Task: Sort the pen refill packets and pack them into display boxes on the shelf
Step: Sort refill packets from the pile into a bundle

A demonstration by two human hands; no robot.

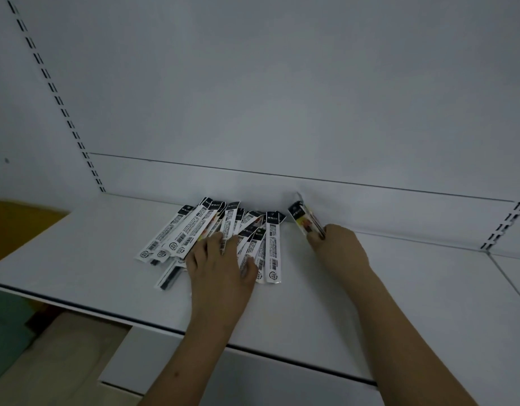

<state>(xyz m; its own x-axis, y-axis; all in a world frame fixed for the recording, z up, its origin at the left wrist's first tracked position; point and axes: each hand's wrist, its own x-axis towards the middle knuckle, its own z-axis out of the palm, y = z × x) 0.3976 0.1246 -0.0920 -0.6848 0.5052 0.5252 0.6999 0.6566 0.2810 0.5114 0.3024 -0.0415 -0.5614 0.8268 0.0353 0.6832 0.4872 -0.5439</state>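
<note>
Fingers of my right hand (pixel 339 247) are curled round a thin bundle of sorted packets (pixel 307 219), held near its lower end. The bundle's long axis runs from the hand up toward 11 o'clock, and its black header tips nearly meet the back panel (pixel 282 98) of the shelf (pixel 399 288).

From that grip, the loose pile of refill packets (pixel 211 235) lies at 9 o'clock, a clear strip of shelf between the two. The pile fans out, most packets lying with their long axes from 7 toward 1 o'clock, headers at the far end and barcoded ends toward me, so they run roughly parallel to each other but cross the line of the held bundle.

My left hand (pixel 220 265) lies flat on the pile's right half, fingers spread and fairly straight, pressing rather than pinching. One packet (pixel 273 247) at the pile's right edge, just by the left thumb, is the nearest to the right hand.

I judge the next pick falls to the left hand, since it already sits on the pile; a packet then has to travel toward 3 o'clock and turn to match the bundle.

No display box shows anywhere here, so I cannot tell where packing will happen.
</note>
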